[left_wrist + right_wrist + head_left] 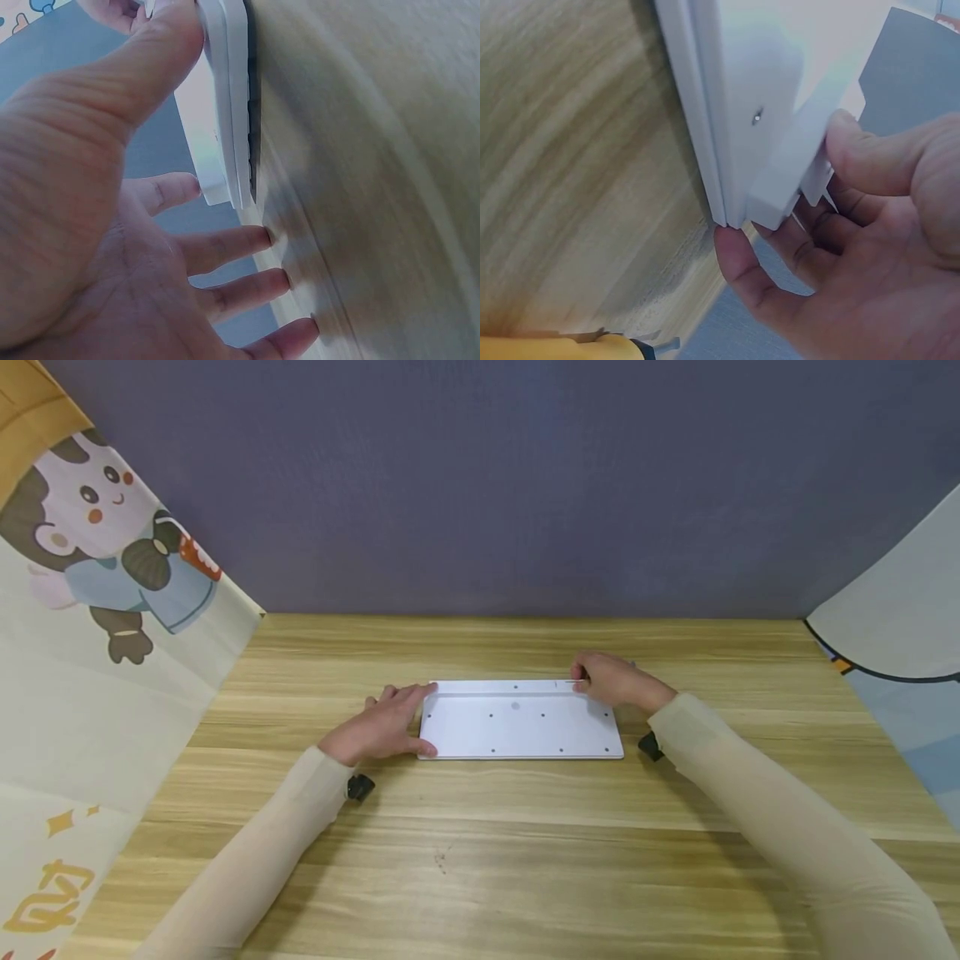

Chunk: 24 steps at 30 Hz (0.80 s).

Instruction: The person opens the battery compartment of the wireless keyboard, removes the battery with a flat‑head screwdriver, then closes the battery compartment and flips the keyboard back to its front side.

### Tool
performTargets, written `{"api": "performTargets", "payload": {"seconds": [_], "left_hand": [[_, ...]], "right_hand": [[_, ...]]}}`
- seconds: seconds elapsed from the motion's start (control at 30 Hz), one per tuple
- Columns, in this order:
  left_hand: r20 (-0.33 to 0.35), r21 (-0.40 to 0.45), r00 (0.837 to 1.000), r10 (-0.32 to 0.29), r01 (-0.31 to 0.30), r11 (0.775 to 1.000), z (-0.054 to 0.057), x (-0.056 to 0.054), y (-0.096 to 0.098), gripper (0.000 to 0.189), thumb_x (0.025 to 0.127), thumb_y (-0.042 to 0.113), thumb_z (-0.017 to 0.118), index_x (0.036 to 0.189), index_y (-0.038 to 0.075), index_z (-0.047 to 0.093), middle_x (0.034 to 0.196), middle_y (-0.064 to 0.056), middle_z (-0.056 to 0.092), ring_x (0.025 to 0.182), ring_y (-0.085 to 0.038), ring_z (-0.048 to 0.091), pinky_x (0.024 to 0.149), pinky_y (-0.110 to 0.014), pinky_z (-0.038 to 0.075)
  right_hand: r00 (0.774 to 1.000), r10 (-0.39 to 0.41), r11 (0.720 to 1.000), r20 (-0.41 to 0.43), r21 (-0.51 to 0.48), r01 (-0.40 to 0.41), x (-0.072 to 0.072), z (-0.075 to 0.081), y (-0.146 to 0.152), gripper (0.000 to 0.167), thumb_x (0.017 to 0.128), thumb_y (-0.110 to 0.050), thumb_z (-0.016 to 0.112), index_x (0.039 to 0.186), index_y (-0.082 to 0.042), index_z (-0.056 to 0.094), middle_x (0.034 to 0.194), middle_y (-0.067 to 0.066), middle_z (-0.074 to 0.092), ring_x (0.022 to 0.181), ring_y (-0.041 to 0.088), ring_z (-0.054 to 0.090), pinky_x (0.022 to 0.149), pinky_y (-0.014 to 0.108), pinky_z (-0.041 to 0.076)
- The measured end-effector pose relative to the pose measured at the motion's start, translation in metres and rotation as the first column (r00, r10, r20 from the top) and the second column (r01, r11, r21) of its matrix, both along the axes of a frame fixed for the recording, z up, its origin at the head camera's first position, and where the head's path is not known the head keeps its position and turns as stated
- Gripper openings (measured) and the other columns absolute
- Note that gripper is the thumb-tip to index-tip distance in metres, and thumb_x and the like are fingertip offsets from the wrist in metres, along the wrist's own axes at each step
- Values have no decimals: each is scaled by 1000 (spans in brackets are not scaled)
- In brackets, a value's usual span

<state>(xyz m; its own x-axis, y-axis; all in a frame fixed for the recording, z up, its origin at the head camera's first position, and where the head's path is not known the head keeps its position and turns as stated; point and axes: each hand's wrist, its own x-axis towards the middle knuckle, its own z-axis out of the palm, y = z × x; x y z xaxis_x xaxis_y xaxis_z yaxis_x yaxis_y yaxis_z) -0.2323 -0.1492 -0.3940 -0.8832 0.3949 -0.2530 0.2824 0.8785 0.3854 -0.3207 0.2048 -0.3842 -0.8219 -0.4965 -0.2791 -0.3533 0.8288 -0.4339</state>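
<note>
A smooth, thin white rectangular panel [517,727], dotted with dark specks, lies on the streaked wood-grain surface [517,835] between two hands. The left hand [382,727], fingers spread wide, touches one end; the right hand [615,681], fingers curled, pinches a small white tab [815,184] by its raised strip.

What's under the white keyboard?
The keyboard lies underside up on the table. The left wrist view shows a row of key edges beneath it. The rest of the downward face, and anything else under there, is covered.
</note>
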Motion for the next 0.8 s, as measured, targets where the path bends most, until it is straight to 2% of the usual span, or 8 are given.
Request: {"api": "performTargets", "payload": {"seconds": [0.43, 0.63, 0.8], "left_hand": [[-6, -2, 1000, -7, 7, 1000, 0, 0, 1, 101, 77, 47, 73, 152, 15, 16, 152, -16, 25, 135, -43, 18, 102, -68, 11], [-14, -2, 1000, -12, 12, 1000, 0, 1, 1, 101, 76, 48, 74, 152, 14, 17, 151, -16, 25, 134, -42, 19, 101, -69, 11], [-6, -7, 1000, -8, 8, 1000, 1, 3, 1, 101, 76, 48, 74, 152, 15, 17, 151, -18, 25, 135, -42, 19, 101, -69, 10]], "right_hand": [[1000, -5, 999, -12, -33, 5, 3, 0, 3, 9, 96, -14, 56, 95, -6, 51, 84, 7, 52, 71, 20, 46, 62, 33, 38], [1000, -12, 996, 2, -89, 12, 7, 4, 5, 8, 96, -11, 57, 92, -6, 52, 85, 8, 53, 69, 21, 46, 59, 33, 39], [1000, 4, 989, -17, -150, -6, 8, 6, 7, 8, 95, -11, 58, 90, -6, 53, 85, 8, 55, 69, 21, 46, 58, 32, 39]]}}
